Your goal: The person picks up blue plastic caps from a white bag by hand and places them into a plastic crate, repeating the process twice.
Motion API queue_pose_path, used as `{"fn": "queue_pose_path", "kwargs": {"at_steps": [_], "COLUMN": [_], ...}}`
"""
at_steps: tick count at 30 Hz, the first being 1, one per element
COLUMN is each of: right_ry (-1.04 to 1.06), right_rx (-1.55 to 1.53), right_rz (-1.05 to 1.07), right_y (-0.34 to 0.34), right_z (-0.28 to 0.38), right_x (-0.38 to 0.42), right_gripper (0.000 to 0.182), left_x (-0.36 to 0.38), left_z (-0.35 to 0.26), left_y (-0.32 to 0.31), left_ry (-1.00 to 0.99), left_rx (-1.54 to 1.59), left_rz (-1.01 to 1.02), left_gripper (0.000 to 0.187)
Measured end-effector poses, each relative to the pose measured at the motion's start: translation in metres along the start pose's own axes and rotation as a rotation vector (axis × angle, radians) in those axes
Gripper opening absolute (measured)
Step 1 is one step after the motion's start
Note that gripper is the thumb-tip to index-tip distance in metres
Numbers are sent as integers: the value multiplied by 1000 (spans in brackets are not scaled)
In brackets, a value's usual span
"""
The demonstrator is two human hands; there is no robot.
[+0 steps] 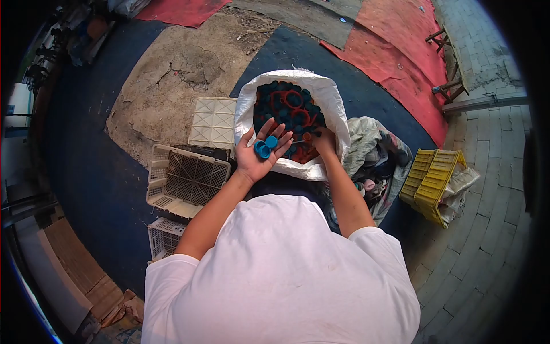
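My left hand (pixel 255 162) is palm up over the near left rim of a white woven sack (pixel 245 109), its fingers spread. A few blue plastic caps (pixel 263 150) rest in that palm and against the fingers. Inside the sack lie many dark teal caps (pixel 275 103) with red plastic rings (pixel 293 99) among them. My right hand (pixel 325 141) reaches into the right side of the sack with its fingers curled. A small orange piece (pixel 307 137) and a thin pale strip show at its fingertips; what exactly it grips is too small to tell.
Plastic crates (pixel 189 178) stand left of the sack, beside a flat cream crate (pixel 212 121). On the right are an open bag (pixel 372 155) of mixed items and a yellow crate (pixel 429 183). Blue and red mats (pixel 395 63) cover much of the floor.
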State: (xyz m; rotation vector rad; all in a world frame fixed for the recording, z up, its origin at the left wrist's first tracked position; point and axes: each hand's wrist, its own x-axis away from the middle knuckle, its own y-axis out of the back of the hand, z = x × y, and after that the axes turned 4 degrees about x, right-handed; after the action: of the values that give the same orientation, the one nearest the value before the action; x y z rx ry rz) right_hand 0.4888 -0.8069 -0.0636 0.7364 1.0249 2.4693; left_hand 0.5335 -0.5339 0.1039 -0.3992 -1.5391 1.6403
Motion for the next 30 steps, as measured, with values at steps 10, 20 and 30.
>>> {"fn": "queue_pose_path", "kwargs": {"at_steps": [10,20,30], "right_ry": [25,325,573], "right_rx": [-561,-524,-287], "right_rz": [-74,-192,-183], "right_y": [25,59,61], "right_z": [40,134,196], "right_x": [67,128,157], "right_gripper": [26,23,27], "left_x": [-4,-6,-6], "left_z": [-4,-4,-9], "left_y": [0,-5,1], "left_ry": [2,57,73], "left_rx": [35,27,-190], "left_rz": [-4,18,-33], "left_gripper": [55,54,47]}}
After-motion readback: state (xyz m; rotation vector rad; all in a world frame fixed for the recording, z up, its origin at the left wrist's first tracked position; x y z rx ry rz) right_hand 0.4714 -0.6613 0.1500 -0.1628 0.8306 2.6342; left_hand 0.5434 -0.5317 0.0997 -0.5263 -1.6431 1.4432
